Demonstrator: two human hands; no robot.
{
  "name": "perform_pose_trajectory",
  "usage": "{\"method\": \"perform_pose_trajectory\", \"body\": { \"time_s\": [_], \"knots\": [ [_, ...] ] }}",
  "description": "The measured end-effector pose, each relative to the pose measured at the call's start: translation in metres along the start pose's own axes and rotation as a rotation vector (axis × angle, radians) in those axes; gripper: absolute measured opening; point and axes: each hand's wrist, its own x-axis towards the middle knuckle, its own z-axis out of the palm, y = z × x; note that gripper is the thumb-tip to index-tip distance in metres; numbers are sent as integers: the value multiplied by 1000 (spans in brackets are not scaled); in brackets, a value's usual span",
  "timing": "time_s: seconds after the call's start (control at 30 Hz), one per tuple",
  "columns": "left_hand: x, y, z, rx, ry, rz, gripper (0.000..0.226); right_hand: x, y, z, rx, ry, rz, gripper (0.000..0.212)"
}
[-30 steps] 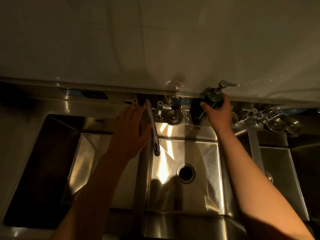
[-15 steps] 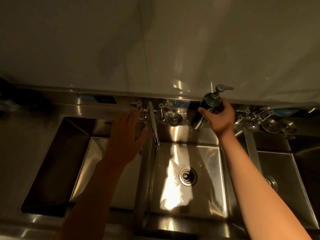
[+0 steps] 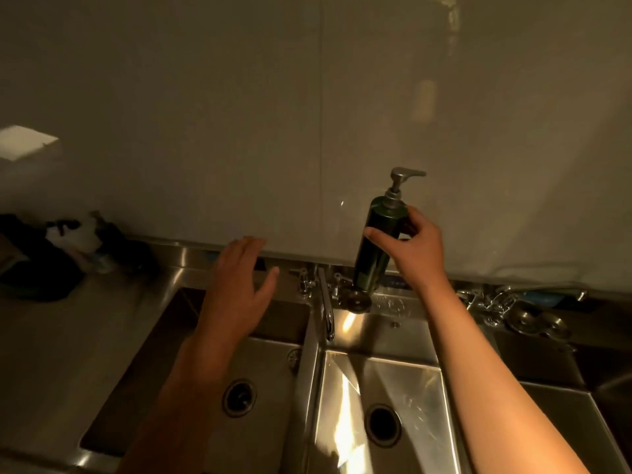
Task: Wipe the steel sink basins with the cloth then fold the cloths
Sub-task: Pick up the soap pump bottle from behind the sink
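Right hand [image 3: 415, 248], 3 o'clock: fingers and thumb wrapped round a dark pump soap bottle [image 3: 374, 248], which is tilted above the tap handles. Left hand [image 3: 236, 289], 8 o'clock: fingers straight and spread, holding nothing, over the back edge of the left basin [image 3: 273, 371]. Middle basin [image 3: 403, 381] at 6 o'clock, with the faucet spout [image 3: 325, 306] over the divider. Dark heap [image 3: 37, 265] on the counter at 9 o'clock, too dim to identify.

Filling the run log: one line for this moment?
right hand: grips tilted pump bottle | left hand: open over left basin | cloth: none held
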Motion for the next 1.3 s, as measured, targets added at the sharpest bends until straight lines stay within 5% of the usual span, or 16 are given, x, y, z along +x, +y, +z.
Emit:
{"method": "perform_pose_trajectory", "body": {
  "time_s": [0.6, 1.3],
  "knots": [
    [-102, -92, -219, 195, 284, -36, 59, -107, -187, 165, 140, -244, -217, 52],
    [-346, -266, -439, 443, 370, -406, 72, -290, -306, 456, 319, -635, -262, 41]
  ]
}}
